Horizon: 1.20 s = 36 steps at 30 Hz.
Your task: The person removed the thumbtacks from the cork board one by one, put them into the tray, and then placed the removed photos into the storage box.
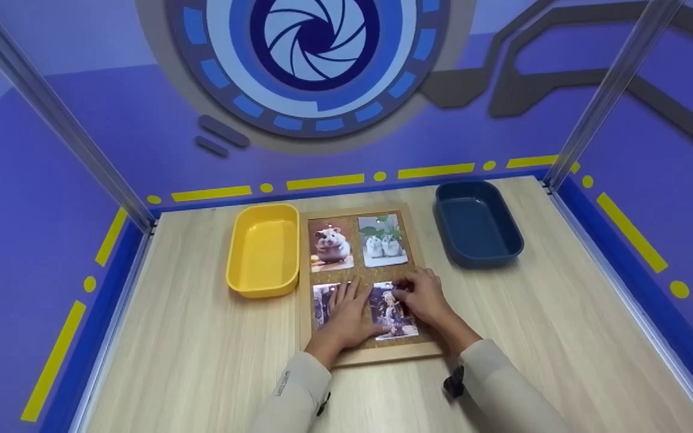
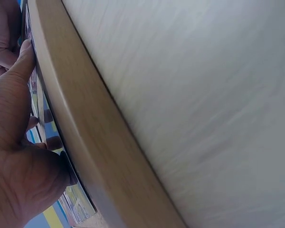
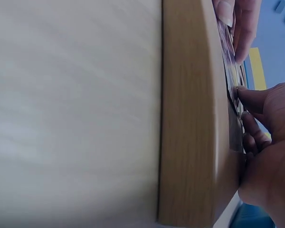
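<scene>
A wood-framed cork board (image 1: 355,275) lies on the table with photos on it in two rows. My left hand (image 1: 346,316) rests flat over the lower left photo (image 1: 321,300), its fingers straight and its thumb reaching onto the lower right photo (image 1: 391,313). At that photo's right edge, my right hand (image 1: 425,296) has curled fingers and seems to pinch the edge; its fingertips are partly hidden. In the right wrist view the right thumb (image 3: 251,99) touches the photo. Above are a single-hamster photo (image 1: 331,245) and a two-hamster photo (image 1: 384,243).
A yellow tray (image 1: 233,264) stands close against the board's left side. A dark blue tray (image 1: 488,261) sits to the right, toward the back. Blue-purple printed panels (image 1: 112,120) and metal posts (image 1: 614,90) enclose the table (image 1: 202,361).
</scene>
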Each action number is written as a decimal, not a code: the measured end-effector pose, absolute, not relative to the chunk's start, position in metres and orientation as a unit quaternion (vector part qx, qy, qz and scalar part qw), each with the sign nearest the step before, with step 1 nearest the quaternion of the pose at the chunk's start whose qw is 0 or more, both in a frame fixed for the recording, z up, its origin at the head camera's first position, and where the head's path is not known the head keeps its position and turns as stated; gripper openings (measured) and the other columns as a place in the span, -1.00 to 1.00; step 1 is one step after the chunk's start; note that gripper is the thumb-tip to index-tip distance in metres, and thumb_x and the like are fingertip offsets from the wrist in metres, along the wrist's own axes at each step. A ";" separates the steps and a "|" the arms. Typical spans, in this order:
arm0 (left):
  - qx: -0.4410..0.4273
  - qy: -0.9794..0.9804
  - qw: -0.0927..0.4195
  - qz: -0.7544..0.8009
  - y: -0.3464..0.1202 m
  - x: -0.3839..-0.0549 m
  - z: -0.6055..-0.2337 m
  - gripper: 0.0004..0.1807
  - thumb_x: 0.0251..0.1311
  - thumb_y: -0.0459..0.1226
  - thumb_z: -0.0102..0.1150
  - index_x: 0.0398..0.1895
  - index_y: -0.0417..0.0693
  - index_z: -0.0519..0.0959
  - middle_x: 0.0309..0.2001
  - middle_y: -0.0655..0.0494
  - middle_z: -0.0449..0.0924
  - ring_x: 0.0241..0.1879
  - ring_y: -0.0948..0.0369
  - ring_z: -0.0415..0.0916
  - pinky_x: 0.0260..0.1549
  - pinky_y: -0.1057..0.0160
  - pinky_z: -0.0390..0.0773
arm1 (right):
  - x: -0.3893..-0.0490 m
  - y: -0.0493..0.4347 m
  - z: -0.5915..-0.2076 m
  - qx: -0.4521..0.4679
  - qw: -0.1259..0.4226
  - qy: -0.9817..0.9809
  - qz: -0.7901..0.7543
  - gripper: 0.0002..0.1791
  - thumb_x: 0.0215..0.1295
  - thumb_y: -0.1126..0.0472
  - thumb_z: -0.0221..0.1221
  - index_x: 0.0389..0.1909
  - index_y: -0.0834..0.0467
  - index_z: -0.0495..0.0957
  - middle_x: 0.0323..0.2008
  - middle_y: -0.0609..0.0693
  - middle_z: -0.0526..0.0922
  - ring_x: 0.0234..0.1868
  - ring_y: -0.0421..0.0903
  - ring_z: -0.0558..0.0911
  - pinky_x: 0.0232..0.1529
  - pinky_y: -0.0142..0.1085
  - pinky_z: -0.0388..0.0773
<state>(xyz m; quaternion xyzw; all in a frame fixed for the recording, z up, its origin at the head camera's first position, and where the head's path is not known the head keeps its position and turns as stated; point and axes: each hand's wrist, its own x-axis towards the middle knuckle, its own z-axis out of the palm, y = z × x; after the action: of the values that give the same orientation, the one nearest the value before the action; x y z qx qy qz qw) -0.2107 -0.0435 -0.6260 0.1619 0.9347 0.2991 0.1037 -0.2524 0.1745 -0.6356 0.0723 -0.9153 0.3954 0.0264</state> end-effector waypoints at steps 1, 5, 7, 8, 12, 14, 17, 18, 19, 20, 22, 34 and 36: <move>0.162 0.935 0.104 0.299 -0.043 -0.211 -0.626 0.19 0.09 0.28 0.50 0.70 0.01 0.20 0.75 -0.22 -0.06 0.73 -0.32 -0.21 0.68 -0.40 -0.17 | -0.253 0.174 -0.635 0.070 0.026 -0.917 0.393 -0.83 0.21 0.23 0.51 -0.19 0.12 0.81 -0.13 0.09 0.77 -0.02 0.10 0.55 0.18 0.08 0.35; 0.160 0.935 0.107 0.299 -0.042 -0.211 -0.626 0.18 0.10 0.28 0.49 0.70 0.02 0.19 0.76 -0.19 -0.08 0.74 -0.30 -0.22 0.68 -0.40 -0.18 | -0.255 0.171 -0.635 0.061 0.034 -0.920 0.385 -0.85 0.20 0.21 0.52 -0.22 0.11 0.81 -0.14 0.08 0.78 -0.02 0.12 0.58 0.18 0.10 0.35; 0.159 0.935 0.107 0.297 -0.041 -0.211 -0.625 0.19 0.10 0.28 0.49 0.70 0.01 0.19 0.75 -0.20 -0.07 0.74 -0.30 -0.21 0.68 -0.40 -0.18 | -0.256 0.170 -0.636 0.060 0.038 -0.920 0.385 -0.86 0.20 0.21 0.52 -0.24 0.11 0.80 -0.14 0.07 0.79 -0.02 0.12 0.58 0.17 0.09 0.34; 0.159 0.936 0.105 0.295 -0.041 -0.211 -0.625 0.19 0.09 0.28 0.50 0.70 0.00 0.19 0.75 -0.21 -0.05 0.74 -0.31 -0.19 0.67 -0.41 -0.17 | -0.256 0.170 -0.636 0.060 0.041 -0.920 0.384 -0.87 0.20 0.21 0.52 -0.25 0.11 0.80 -0.15 0.07 0.79 -0.02 0.12 0.59 0.15 0.09 0.35; 0.157 0.938 0.107 0.291 -0.040 -0.211 -0.625 0.19 0.10 0.25 0.48 0.71 -0.02 0.17 0.75 -0.24 -0.06 0.74 -0.30 -0.21 0.68 -0.40 -0.20 | -0.257 0.169 -0.637 0.063 0.042 -0.920 0.384 -0.87 0.20 0.22 0.51 -0.27 0.13 0.80 -0.13 0.08 0.80 -0.01 0.14 0.60 0.11 0.08 0.34; 0.158 0.936 0.112 0.294 -0.039 -0.210 -0.624 0.17 0.12 0.23 0.46 0.71 -0.04 0.16 0.75 -0.24 -0.10 0.75 -0.29 -0.25 0.70 -0.38 -0.24 | -0.258 0.169 -0.637 0.061 0.042 -0.921 0.382 -0.88 0.20 0.22 0.51 -0.26 0.12 0.81 -0.12 0.08 0.80 0.00 0.15 0.61 0.11 0.07 0.33; 0.165 0.929 0.122 0.307 -0.037 -0.211 -0.624 0.15 0.18 0.18 0.42 0.72 -0.09 0.12 0.76 -0.24 -0.18 0.76 -0.24 -0.32 0.73 -0.30 -0.27 | -0.259 0.168 -0.636 0.057 0.039 -0.923 0.379 -0.88 0.20 0.22 0.51 -0.27 0.12 0.82 -0.13 0.08 0.81 0.00 0.17 0.61 0.11 0.07 0.32; 0.168 0.927 0.125 0.310 -0.037 -0.211 -0.624 0.15 0.19 0.17 0.42 0.72 -0.11 0.11 0.76 -0.25 -0.20 0.77 -0.23 -0.34 0.74 -0.28 -0.27 | -0.259 0.168 -0.635 0.056 0.039 -0.923 0.378 -0.88 0.20 0.22 0.51 -0.27 0.12 0.82 -0.13 0.07 0.81 0.00 0.17 0.61 0.10 0.07 0.32; 0.170 0.926 0.124 0.314 -0.036 -0.211 -0.623 0.15 0.19 0.15 0.42 0.72 -0.14 0.11 0.76 -0.26 -0.21 0.77 -0.22 -0.34 0.74 -0.26 -0.26 | -0.259 0.168 -0.634 0.055 0.038 -0.924 0.378 -0.89 0.20 0.22 0.51 -0.27 0.12 0.82 -0.14 0.07 0.81 -0.01 0.17 0.61 0.10 0.06 0.31; 0.172 0.924 0.125 0.317 -0.035 -0.212 -0.624 0.16 0.19 0.14 0.42 0.72 -0.15 0.10 0.76 -0.26 -0.22 0.77 -0.21 -0.34 0.74 -0.25 -0.25 | -0.259 0.168 -0.634 0.054 0.038 -0.924 0.377 -0.89 0.20 0.22 0.50 -0.27 0.12 0.82 -0.15 0.07 0.80 -0.02 0.17 0.61 0.09 0.06 0.31; 0.171 0.923 0.125 0.320 -0.035 -0.212 -0.625 0.16 0.19 0.13 0.43 0.72 -0.16 0.09 0.76 -0.26 -0.23 0.77 -0.20 -0.34 0.75 -0.23 -0.23 | -0.259 0.167 -0.633 0.055 0.039 -0.923 0.378 -0.88 0.19 0.23 0.50 -0.26 0.13 0.82 -0.16 0.06 0.80 -0.02 0.16 0.61 0.08 0.07 0.30; 0.157 0.927 0.111 0.322 -0.032 -0.211 -0.629 0.19 0.14 0.16 0.48 0.70 -0.15 0.13 0.75 -0.28 -0.16 0.76 -0.23 -0.27 0.73 -0.27 -0.17 | -0.259 0.165 -0.636 0.056 0.046 -0.912 0.403 -0.88 0.15 0.27 0.52 -0.29 0.15 0.83 -0.25 0.05 0.81 -0.06 0.16 0.64 0.08 0.08 0.27; 0.156 0.926 0.114 0.324 -0.032 -0.210 -0.629 0.19 0.13 0.17 0.49 0.71 -0.15 0.13 0.75 -0.29 -0.16 0.76 -0.24 -0.26 0.73 -0.27 -0.17 | -0.258 0.164 -0.637 0.052 0.045 -0.913 0.402 -0.89 0.15 0.26 0.53 -0.29 0.14 0.83 -0.26 0.04 0.82 -0.09 0.14 0.64 0.06 0.06 0.27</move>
<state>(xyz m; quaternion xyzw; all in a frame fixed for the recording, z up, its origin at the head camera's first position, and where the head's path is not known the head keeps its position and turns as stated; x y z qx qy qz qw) -0.2099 -0.0323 -0.6286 0.1562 0.9260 0.3242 0.1138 -0.2584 0.1643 -0.6365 0.0522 -0.9132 0.4017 0.0450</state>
